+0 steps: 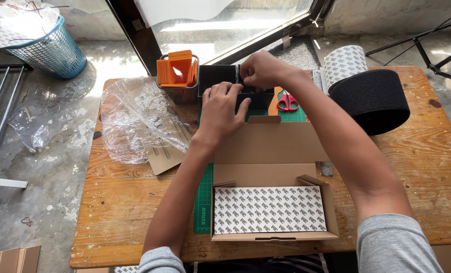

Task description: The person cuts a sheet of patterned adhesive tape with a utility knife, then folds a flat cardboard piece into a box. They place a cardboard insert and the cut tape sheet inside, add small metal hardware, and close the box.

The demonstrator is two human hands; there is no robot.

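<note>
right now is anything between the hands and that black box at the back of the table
Nothing visible: the left hand rests on the black box and the right hand touches its top edge. The open cardboard box lies nearer, under the forearms.

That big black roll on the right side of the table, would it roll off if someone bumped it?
Probably not easily: the black roll seems to lie flat on its round end on the wooden table, so it would likely slide rather than roll. Its fuzzy look suggests something soft and fairly light for its size, easy to grip. Tipped onto its curved side, it could roll.

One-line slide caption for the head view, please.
Both hands, left hand and right hand, grip a black box beyond an open cardboard box.
</note>
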